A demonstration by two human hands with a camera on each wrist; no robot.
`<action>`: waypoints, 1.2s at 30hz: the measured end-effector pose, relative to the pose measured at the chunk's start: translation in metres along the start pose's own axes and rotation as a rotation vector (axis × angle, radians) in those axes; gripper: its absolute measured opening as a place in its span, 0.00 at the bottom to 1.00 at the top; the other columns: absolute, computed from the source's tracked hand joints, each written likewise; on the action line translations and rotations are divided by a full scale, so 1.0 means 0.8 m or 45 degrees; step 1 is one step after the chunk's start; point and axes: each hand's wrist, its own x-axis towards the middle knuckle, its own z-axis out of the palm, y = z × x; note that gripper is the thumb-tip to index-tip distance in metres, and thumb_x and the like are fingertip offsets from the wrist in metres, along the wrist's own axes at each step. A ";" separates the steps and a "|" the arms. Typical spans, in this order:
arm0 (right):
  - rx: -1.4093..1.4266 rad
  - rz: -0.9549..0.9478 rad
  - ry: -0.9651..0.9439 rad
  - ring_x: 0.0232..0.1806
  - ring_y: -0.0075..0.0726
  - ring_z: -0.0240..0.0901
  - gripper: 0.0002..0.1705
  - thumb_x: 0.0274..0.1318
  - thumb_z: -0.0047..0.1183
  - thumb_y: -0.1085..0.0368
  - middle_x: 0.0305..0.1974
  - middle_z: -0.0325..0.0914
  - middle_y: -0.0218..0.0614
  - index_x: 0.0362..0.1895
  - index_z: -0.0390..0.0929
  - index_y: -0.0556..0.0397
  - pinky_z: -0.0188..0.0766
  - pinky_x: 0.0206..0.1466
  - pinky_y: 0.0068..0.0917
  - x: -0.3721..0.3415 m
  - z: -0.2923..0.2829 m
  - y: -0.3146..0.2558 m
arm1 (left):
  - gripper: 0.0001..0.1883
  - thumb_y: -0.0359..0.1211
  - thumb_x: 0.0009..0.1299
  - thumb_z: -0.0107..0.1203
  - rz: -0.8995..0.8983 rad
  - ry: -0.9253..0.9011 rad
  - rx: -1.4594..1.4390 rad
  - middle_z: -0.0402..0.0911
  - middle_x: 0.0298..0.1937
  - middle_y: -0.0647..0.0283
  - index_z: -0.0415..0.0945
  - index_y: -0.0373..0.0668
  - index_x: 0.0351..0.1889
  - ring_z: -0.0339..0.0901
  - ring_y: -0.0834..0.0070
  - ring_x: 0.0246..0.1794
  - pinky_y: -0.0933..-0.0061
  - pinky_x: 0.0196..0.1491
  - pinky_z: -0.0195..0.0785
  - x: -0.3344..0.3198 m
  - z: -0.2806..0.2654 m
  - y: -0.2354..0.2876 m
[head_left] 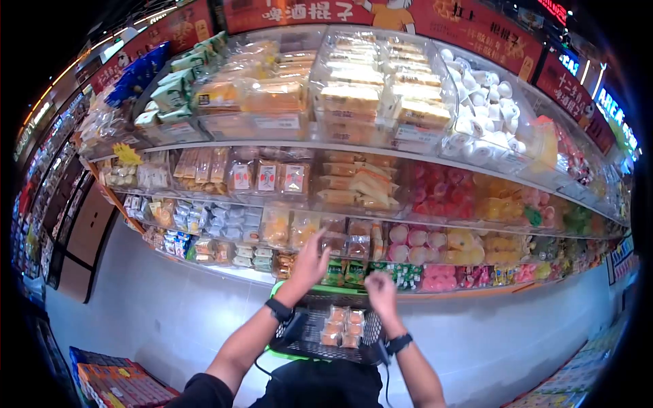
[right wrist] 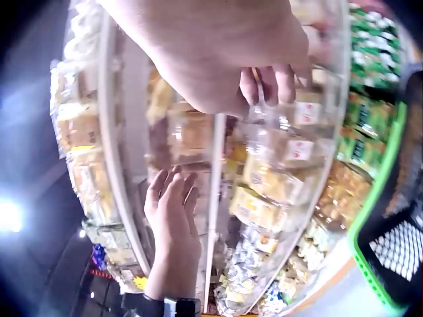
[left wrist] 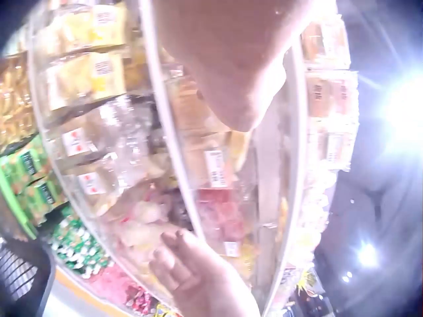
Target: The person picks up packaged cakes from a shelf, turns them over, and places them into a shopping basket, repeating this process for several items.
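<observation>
Fingers extended, my left hand (head_left: 309, 268) reaches up at the lower shelves in the head view; the right wrist view shows the same left hand (right wrist: 173, 214) before the clear-fronted bins, holding nothing visible. My right hand (head_left: 382, 296) is lower and to the right, fingers loosely bent with nothing seen in them; its palm side shows in the left wrist view (left wrist: 208, 284). Near both hands are wrapped brown cakes (head_left: 359, 239) and yellow packs (head_left: 304, 228). Whether either hand touches a bin is unclear. Below them is a black mesh basket with a green rim (head_left: 320, 290), holding several wrapped pastries (head_left: 342, 326).
Long curved shelves (head_left: 272, 145) of packaged snacks span the view. Green packs (head_left: 333, 272) lie just beyond the basket, with pink-and-white cups (head_left: 416, 241) to the right. Stacked goods stand at the lower left (head_left: 115, 381). Pale floor (head_left: 190, 326) lies below the shelves.
</observation>
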 end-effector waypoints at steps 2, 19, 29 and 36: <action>-0.278 -0.449 0.136 0.36 0.35 0.72 0.10 0.50 0.54 0.69 0.33 0.74 0.40 0.37 0.73 0.58 0.68 0.42 0.28 0.078 -0.005 -0.080 | 0.24 0.25 0.62 0.51 0.361 0.081 0.090 0.70 0.51 0.46 0.60 0.32 0.56 0.70 0.51 0.52 0.62 0.54 0.64 0.049 -0.011 0.020; -0.774 -0.605 -0.222 0.43 0.54 0.73 0.20 0.51 0.51 0.63 0.43 0.76 0.51 0.49 0.73 0.56 0.69 0.46 0.36 0.277 -0.045 -0.180 | 0.32 0.41 0.62 0.56 0.070 0.020 -0.171 0.68 0.54 0.39 0.59 0.30 0.58 0.66 0.51 0.58 0.59 0.58 0.59 0.121 -0.011 0.025; 0.365 0.055 -0.269 0.35 0.13 0.67 0.22 0.60 0.48 0.53 0.39 0.73 0.28 0.52 0.68 0.53 0.65 0.32 0.14 0.123 -0.082 -0.269 | 0.14 0.36 0.72 0.46 -0.168 -0.173 -1.326 0.78 0.40 0.64 0.67 0.36 0.49 0.74 0.85 0.38 0.83 0.40 0.67 0.105 -0.004 0.118; 0.510 -0.158 -0.290 0.46 0.25 0.70 0.25 0.55 0.56 0.60 0.46 0.72 0.35 0.53 0.65 0.61 0.68 0.49 0.23 0.072 -0.083 -0.253 | 0.14 0.37 0.72 0.47 0.048 -0.076 -0.902 0.78 0.35 0.64 0.68 0.36 0.48 0.73 0.84 0.35 0.81 0.38 0.67 0.088 0.004 0.132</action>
